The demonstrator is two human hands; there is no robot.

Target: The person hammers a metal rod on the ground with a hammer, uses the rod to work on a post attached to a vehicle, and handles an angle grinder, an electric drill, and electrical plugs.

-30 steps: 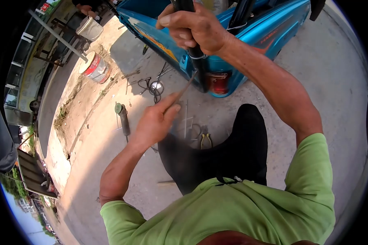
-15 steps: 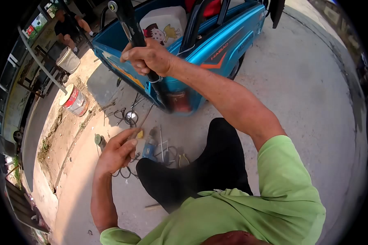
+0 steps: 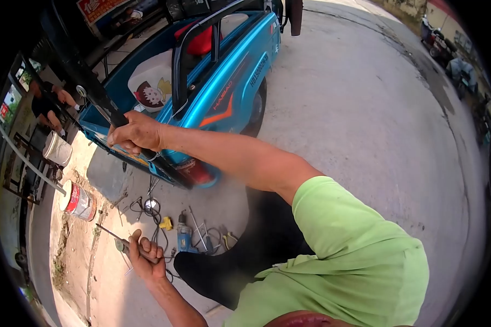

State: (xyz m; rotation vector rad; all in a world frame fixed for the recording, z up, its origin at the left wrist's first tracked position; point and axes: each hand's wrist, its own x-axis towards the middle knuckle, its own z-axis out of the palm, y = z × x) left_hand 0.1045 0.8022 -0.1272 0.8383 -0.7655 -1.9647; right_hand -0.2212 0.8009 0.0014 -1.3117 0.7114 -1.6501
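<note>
My right hand (image 3: 136,132) is wrapped round a thick black metal post (image 3: 112,113), which slants up to the left at the rear corner of a blue cargo vehicle (image 3: 240,87). Below and to the left, my left hand (image 3: 145,257) closes on a thin dark rod-like tool (image 3: 108,230), perhaps a screwdriver, whose tip points up and left. Its handle is mostly hidden by my fingers. Close to my legs, a blue power drill (image 3: 184,237) lies on the ground beside a yellow piece (image 3: 166,223) and pliers (image 3: 229,240).
Cables (image 3: 157,215) and thin rods lie on the concrete below the vehicle. A red and white bucket (image 3: 77,200) and a white bucket (image 3: 57,149) stand to the left. Another person (image 3: 49,103) sits farther back. A white container (image 3: 151,82) stands inside the cargo bed.
The view has shifted, so the vehicle appears farther left. My right hand still holds the post. My left hand has turned, and the rod-like tool now points up and left.
</note>
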